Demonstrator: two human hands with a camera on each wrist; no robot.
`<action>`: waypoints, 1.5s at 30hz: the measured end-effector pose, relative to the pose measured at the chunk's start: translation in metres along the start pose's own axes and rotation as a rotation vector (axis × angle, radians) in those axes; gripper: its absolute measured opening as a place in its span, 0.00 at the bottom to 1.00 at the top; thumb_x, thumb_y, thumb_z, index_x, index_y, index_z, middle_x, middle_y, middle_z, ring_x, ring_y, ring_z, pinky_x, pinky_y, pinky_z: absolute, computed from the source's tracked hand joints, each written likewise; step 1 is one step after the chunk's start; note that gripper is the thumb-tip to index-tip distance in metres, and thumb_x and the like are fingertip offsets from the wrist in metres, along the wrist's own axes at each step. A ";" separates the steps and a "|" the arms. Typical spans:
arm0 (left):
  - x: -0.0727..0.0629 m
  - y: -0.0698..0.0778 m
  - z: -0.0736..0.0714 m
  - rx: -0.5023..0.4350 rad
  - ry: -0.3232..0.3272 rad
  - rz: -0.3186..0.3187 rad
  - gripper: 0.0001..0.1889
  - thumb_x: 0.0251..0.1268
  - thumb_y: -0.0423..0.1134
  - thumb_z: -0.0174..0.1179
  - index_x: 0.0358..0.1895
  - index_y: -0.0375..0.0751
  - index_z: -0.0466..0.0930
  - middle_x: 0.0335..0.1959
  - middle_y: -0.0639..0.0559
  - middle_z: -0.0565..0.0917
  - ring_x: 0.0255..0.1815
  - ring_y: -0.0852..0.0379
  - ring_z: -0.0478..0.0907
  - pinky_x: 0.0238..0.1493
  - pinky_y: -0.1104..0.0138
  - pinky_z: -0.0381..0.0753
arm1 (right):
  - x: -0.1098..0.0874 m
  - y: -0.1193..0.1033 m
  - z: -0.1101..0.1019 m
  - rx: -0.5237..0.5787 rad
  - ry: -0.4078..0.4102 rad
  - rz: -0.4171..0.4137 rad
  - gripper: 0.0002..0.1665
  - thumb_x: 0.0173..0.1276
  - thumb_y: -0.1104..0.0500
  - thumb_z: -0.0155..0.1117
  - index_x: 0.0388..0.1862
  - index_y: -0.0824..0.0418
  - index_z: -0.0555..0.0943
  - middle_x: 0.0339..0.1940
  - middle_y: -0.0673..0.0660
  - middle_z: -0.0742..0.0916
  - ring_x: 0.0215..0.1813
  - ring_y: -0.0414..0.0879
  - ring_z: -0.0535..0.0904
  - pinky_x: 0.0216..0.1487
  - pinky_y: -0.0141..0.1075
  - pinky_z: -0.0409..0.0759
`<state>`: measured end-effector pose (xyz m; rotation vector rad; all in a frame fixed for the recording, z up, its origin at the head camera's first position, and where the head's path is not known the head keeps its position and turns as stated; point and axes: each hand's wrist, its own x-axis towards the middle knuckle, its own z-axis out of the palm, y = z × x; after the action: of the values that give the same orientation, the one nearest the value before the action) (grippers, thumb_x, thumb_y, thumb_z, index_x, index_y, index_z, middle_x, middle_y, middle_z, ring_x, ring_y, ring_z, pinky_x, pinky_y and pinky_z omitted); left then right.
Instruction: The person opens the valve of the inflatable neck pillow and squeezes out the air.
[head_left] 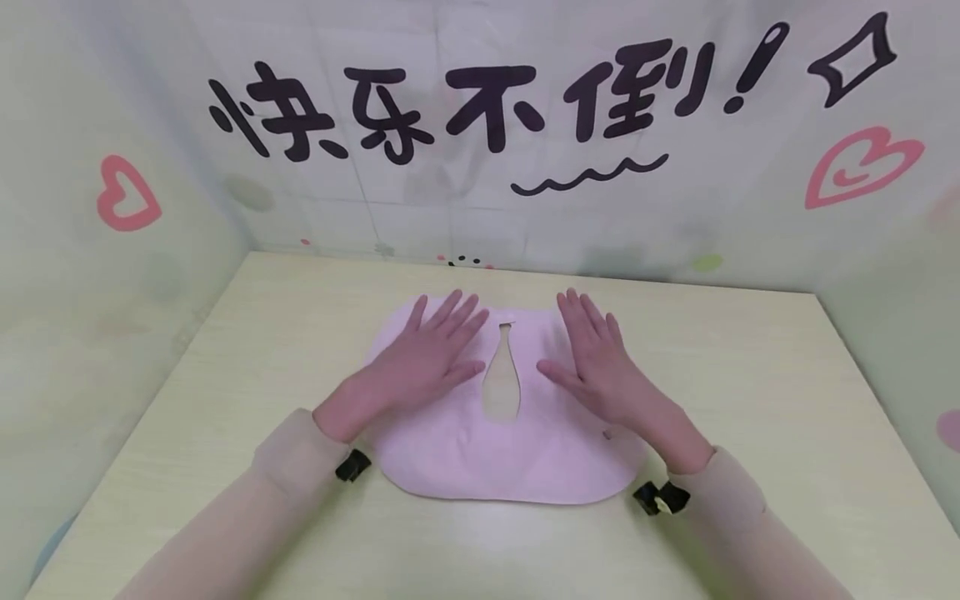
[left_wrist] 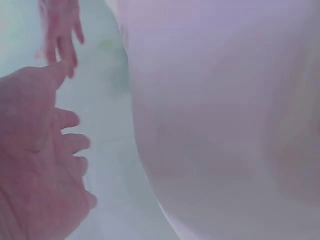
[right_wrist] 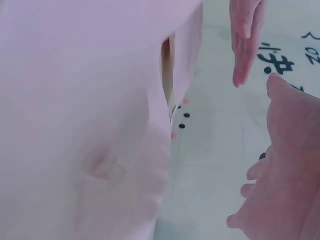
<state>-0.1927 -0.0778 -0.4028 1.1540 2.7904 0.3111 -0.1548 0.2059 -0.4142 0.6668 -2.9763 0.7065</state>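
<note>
A pink, flat, cloth-like piece (head_left: 480,467) with rounded corners lies spread out in the head view. A teardrop-shaped opening (head_left: 501,387) in its middle narrows toward the far edge, and the table surface shows through. My left hand (head_left: 423,358) is over the piece's left half, fingers straight and spread. Over the right half is my right hand (head_left: 600,367), its fingers straight and thumb pointing inward. The left wrist view shows the left hand (left_wrist: 40,155) beyond the pink surface (left_wrist: 200,100). The right wrist view has the right hand (right_wrist: 290,160) apart from the pink surface (right_wrist: 75,75).
The pale wooden table (head_left: 225,358) meets a light wall sheet (head_left: 420,217) with black lettering, hearts and dots at the back. Similar sheets flank both sides. Small black devices (head_left: 352,465) sit at both wrists, beside the pale sleeves (head_left: 300,458).
</note>
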 end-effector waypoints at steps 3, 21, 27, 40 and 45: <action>0.016 -0.016 0.002 -0.016 0.031 -0.022 0.37 0.84 0.57 0.42 0.83 0.39 0.49 0.84 0.43 0.46 0.84 0.44 0.34 0.78 0.41 0.30 | 0.017 0.009 0.003 -0.010 -0.013 0.031 0.52 0.79 0.42 0.57 0.85 0.66 0.44 0.85 0.67 0.51 0.84 0.63 0.38 0.76 0.68 0.36; 0.036 -0.042 0.028 -0.083 -0.153 -0.166 0.35 0.82 0.61 0.40 0.82 0.47 0.57 0.83 0.40 0.53 0.82 0.34 0.47 0.75 0.35 0.47 | 0.035 0.030 0.033 -0.169 -0.331 0.125 0.48 0.80 0.35 0.47 0.86 0.57 0.47 0.84 0.68 0.44 0.83 0.67 0.35 0.75 0.70 0.35; 0.038 -0.040 0.026 -0.101 -0.157 -0.206 0.34 0.81 0.62 0.40 0.80 0.47 0.64 0.81 0.39 0.58 0.81 0.32 0.49 0.74 0.33 0.50 | 0.034 0.034 0.037 -0.225 -0.341 0.145 0.49 0.80 0.33 0.45 0.86 0.56 0.46 0.85 0.67 0.44 0.83 0.66 0.35 0.75 0.69 0.36; 0.031 -0.047 0.030 -0.163 -0.133 -0.219 0.35 0.82 0.64 0.37 0.83 0.50 0.55 0.83 0.42 0.51 0.82 0.34 0.45 0.75 0.34 0.45 | 0.028 0.039 0.035 -0.197 -0.317 0.129 0.50 0.80 0.35 0.48 0.85 0.62 0.46 0.84 0.70 0.45 0.83 0.68 0.35 0.75 0.70 0.36; 0.019 -0.054 0.029 -0.188 -0.115 -0.232 0.37 0.82 0.62 0.37 0.85 0.47 0.46 0.84 0.41 0.46 0.82 0.34 0.43 0.74 0.32 0.43 | 0.024 0.046 0.031 -0.179 -0.314 0.148 0.50 0.81 0.35 0.48 0.85 0.62 0.45 0.84 0.70 0.44 0.83 0.69 0.35 0.74 0.71 0.36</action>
<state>-0.2385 -0.0971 -0.4432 0.7732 2.6896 0.4564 -0.1927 0.2203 -0.4596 0.6009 -3.3517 0.3591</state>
